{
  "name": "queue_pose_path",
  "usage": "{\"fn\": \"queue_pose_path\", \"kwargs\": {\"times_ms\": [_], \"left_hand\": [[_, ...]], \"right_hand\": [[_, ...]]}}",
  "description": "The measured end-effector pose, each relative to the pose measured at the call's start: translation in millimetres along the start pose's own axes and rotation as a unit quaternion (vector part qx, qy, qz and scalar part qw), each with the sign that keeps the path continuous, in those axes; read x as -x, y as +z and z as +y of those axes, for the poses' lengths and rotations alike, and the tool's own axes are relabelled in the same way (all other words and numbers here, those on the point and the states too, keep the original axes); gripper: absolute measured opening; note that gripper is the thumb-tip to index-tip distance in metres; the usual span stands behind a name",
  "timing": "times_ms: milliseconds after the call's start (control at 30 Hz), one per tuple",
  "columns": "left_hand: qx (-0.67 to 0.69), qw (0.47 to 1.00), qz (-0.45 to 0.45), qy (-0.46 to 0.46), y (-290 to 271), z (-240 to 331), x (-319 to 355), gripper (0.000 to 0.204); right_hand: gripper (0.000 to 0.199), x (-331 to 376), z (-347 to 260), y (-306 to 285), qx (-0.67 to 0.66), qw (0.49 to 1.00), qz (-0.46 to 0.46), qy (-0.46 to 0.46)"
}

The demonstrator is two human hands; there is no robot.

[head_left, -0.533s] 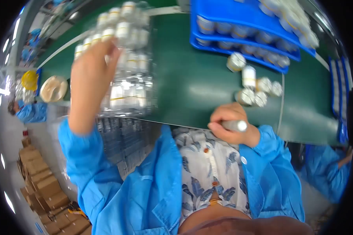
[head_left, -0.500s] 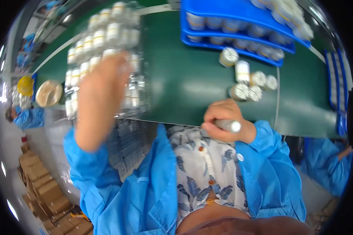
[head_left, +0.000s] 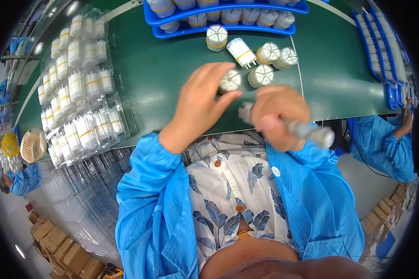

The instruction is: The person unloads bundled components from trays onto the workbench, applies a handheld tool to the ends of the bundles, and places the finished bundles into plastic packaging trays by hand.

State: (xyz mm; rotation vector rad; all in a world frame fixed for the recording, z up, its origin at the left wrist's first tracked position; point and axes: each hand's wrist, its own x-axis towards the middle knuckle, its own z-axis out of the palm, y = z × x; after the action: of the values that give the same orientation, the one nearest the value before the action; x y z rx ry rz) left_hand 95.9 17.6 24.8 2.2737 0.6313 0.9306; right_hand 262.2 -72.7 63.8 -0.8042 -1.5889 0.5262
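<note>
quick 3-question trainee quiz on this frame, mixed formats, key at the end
1. True or false: the left hand holds a small white round cylinder part at its fingertips.
2. What does the right hand have in its grip? A) a yellow fan-shaped piece B) a grey pen-shaped tool C) a blue tray
3. Fill in: the clear plastic blister tray filled with white cylinders lies on the person's ___ side of the green table.

Key: 1 true; 2 B; 3 left
</note>
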Motion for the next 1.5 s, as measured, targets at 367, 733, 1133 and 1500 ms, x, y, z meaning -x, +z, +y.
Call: {"fn": "queue_pose_path", "kwargs": {"times_ms": [367,733,1133,1500], "left_hand": [[0.025,0.996,0.054,-0.066,-30,-14,47,0.053],[0.011,0.997,0.063,-0.040,-29,-18,48,0.053],[0.003,0.993,0.080,-0.087,-30,-14,51,0.056],[-0.003,0.993,0.080,-0.089,-30,-12,50,0.055]], "right_hand": [[0.026,-38,20,37,-0.017,0.988,-0.008,0.150],[0.026,-39,27,48,0.015,0.985,-0.021,0.170],[0.030,-48,30,33,-0.062,0.987,-0.023,0.148],[0.031,-48,43,51,-0.050,0.987,-0.065,0.137]]}}
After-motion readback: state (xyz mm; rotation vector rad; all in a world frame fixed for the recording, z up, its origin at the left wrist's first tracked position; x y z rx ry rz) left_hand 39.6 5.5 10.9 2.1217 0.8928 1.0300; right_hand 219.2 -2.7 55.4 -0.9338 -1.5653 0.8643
